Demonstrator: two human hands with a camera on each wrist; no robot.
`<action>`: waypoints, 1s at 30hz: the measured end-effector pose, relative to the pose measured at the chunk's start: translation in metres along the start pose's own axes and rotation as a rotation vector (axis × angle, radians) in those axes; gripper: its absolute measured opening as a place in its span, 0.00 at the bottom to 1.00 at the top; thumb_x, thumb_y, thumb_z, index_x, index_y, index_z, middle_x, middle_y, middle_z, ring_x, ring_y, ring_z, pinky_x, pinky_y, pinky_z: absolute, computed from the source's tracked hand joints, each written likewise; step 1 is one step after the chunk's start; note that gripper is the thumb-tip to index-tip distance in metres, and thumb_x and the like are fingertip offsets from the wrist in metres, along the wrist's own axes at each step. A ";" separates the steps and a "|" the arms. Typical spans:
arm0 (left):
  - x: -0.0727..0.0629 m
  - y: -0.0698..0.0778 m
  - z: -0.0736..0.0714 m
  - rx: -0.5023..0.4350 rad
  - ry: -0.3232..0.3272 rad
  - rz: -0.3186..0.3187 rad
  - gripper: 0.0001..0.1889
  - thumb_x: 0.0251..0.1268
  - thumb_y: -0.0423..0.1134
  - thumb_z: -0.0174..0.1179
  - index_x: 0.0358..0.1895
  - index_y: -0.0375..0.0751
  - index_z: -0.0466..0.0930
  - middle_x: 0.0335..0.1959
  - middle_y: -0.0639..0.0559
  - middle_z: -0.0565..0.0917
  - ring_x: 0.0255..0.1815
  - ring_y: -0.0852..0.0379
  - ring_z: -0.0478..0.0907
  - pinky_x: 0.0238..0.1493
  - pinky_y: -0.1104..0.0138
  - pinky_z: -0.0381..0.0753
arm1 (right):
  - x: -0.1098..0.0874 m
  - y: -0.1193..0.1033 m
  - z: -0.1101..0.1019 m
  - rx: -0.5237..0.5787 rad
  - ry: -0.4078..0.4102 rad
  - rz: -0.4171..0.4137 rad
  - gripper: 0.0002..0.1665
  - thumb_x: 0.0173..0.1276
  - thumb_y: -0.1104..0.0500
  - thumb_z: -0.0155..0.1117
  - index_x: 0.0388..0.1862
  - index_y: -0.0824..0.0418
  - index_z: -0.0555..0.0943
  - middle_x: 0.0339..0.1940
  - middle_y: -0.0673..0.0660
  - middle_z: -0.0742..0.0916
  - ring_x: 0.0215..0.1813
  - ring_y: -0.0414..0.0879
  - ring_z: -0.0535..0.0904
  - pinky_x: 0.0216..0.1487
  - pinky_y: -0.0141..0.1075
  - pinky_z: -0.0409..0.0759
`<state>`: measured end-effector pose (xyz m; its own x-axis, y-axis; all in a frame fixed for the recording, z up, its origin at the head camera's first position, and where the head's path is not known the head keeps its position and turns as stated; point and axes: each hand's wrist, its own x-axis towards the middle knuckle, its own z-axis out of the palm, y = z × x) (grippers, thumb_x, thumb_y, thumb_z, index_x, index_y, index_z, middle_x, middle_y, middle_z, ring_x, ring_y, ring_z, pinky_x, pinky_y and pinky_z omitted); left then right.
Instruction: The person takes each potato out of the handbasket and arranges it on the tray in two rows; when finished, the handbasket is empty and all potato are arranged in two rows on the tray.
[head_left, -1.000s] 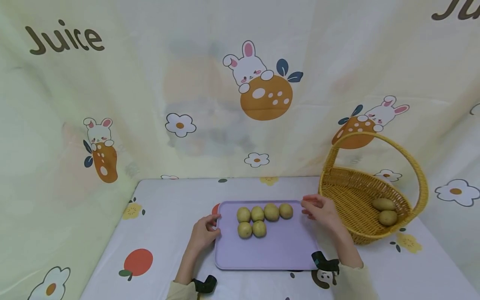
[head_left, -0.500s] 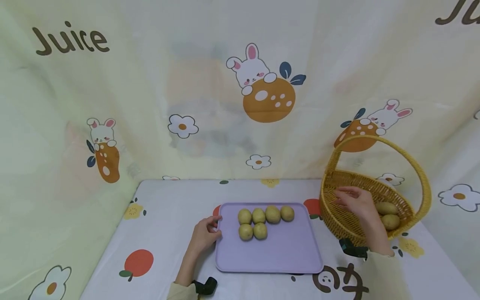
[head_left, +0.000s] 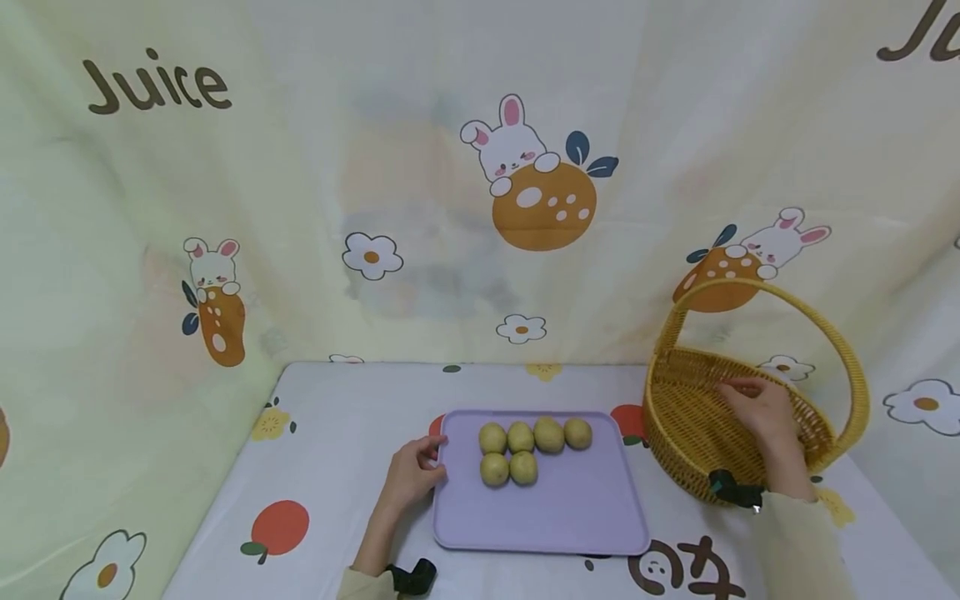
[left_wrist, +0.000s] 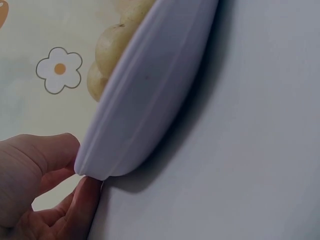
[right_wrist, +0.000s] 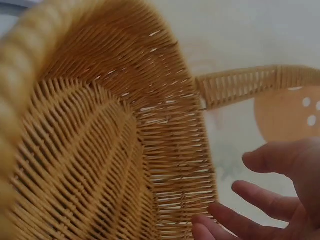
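My left hand (head_left: 411,475) is at the left rim of a lilac tray (head_left: 540,521), and in the left wrist view the tray's edge sits between the thumb (left_wrist: 52,150) and fingers. Several potatoes (head_left: 549,435) lie on the tray in two rows toward its back. My right hand (head_left: 765,412) is over a yellow wicker basket (head_left: 686,467) with a tall handle. Its fingers (right_wrist: 265,200) are spread and loosely bent in the right wrist view, with nothing between them. The hand and wrist hide the right part of the basket's inside.
A white cloth with fruit and flower prints covers the table (head_left: 345,400). Behind it hangs a printed curtain (head_left: 420,167). The basket's handle (head_left: 825,325) arches up at the back right, beside the hand.
My right hand has moved from the tray's right edge rightward over the basket, where the two potatoes in it are now hidden. The left hand stays at the tray.
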<state>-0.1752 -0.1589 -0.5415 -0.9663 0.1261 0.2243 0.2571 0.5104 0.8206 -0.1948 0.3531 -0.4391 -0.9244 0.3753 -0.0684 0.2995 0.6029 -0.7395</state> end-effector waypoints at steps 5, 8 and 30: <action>0.000 -0.002 0.000 0.014 -0.050 -0.075 0.23 0.47 0.27 0.64 0.53 0.34 0.83 0.33 0.47 0.78 0.26 0.61 0.72 0.29 0.71 0.73 | 0.001 0.006 0.000 0.030 0.068 0.078 0.35 0.72 0.48 0.50 0.63 0.76 0.70 0.60 0.78 0.74 0.54 0.70 0.73 0.45 0.54 0.75; 0.001 -0.002 0.001 0.016 -0.061 -0.071 0.24 0.48 0.25 0.64 0.54 0.33 0.82 0.33 0.46 0.78 0.27 0.61 0.72 0.29 0.71 0.73 | 0.003 0.007 -0.004 0.054 0.114 0.144 0.36 0.72 0.47 0.48 0.65 0.76 0.69 0.61 0.77 0.72 0.56 0.70 0.71 0.48 0.56 0.73; 0.002 -0.004 0.003 -0.004 -0.054 -0.079 0.24 0.47 0.26 0.64 0.54 0.34 0.83 0.33 0.47 0.78 0.26 0.62 0.72 0.28 0.72 0.73 | 0.005 0.022 -0.022 0.004 0.113 0.278 0.33 0.66 0.45 0.46 0.54 0.74 0.67 0.54 0.76 0.69 0.54 0.73 0.66 0.53 0.63 0.64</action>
<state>-0.1782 -0.1579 -0.5464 -0.9827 0.1316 0.1303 0.1802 0.5175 0.8365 -0.1879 0.3839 -0.4416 -0.7747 0.6020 -0.1934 0.5362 0.4633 -0.7056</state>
